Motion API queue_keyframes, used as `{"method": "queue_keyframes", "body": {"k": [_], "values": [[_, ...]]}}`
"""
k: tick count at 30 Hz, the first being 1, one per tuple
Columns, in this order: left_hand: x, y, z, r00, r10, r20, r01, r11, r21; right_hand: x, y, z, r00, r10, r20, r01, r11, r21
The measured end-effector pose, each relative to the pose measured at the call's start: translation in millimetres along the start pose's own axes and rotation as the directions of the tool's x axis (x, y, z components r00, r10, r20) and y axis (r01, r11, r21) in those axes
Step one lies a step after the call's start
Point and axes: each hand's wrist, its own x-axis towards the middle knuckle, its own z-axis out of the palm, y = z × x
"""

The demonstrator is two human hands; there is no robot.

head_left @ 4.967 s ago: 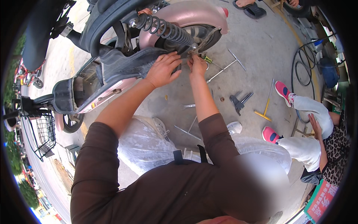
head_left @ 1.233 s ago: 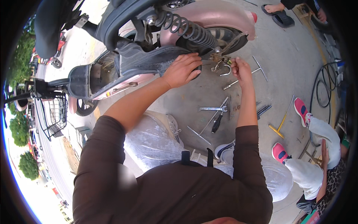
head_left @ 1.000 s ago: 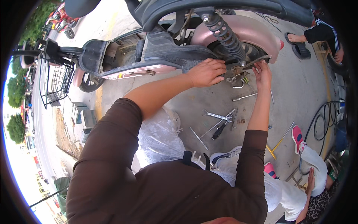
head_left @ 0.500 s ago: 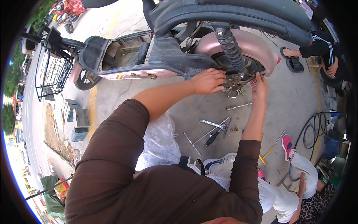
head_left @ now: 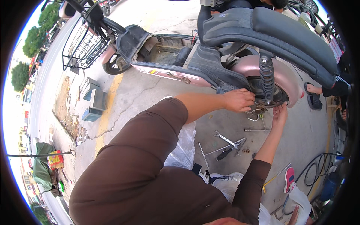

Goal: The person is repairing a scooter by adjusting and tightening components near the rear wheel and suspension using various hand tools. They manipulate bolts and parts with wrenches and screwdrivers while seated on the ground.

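A pink and black electric scooter (head_left: 176, 73) stands in front of me, its rear wheel side toward my hands. My left hand (head_left: 240, 100) is at the near side of the wheel hub, left of the shock absorber (head_left: 267, 77); its fingers are curled, and what they grip is hidden. My right hand (head_left: 279, 113) reaches up under the rear of the pink fender (head_left: 290, 82), fingertips pressed together at the hub's right end. Whatever sits between those fingertips is too small to make out. Below the hub, a bent metal piece (head_left: 253, 117) hangs or lies; I cannot tell which.
On the concrete lie a wrench (head_left: 225, 139), a black-handled screwdriver (head_left: 224, 154), a T-shaped bar (head_left: 257, 130) and small round parts (head_left: 245, 151). Grey boxes (head_left: 93, 104) stand left, a black hose (head_left: 313, 170) coils right. Other people's feet (head_left: 314, 89) and a pink shoe (head_left: 289, 179) are nearby.
The view has shifted, so the scooter and tools sit further right and lower in the picture. Both hands stay at the rear hub, with little visible change in their grip.
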Motion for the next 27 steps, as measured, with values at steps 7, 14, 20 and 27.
{"method": "queue_keyframes", "body": {"k": [7, 14, 20, 27], "values": [[-1, 1, -2, 1.0, -0.007, -0.005, 0.007, 1.0, 0.006, 3, 3, 1, 1.0, 0.028, 0.012, -0.029, 0.999, 0.035], [-4, -1, -1, 1.0, -0.014, -0.011, 0.014, 1.0, 0.0, -2, 7, -1, 0.992, 0.057, 0.109, -0.07, 0.99, 0.122], [2, 1, -3, 1.0, -0.017, -0.025, 0.016, 1.0, -0.018, -26, -5, -3, 0.996, 0.051, 0.074, -0.053, 0.998, 0.021], [1, -3, 11, 0.999, -0.015, 0.029, 0.013, 0.998, 0.067, -77, 70, -91, 0.958, -0.201, -0.204, 0.075, 0.862, -0.502]]}}
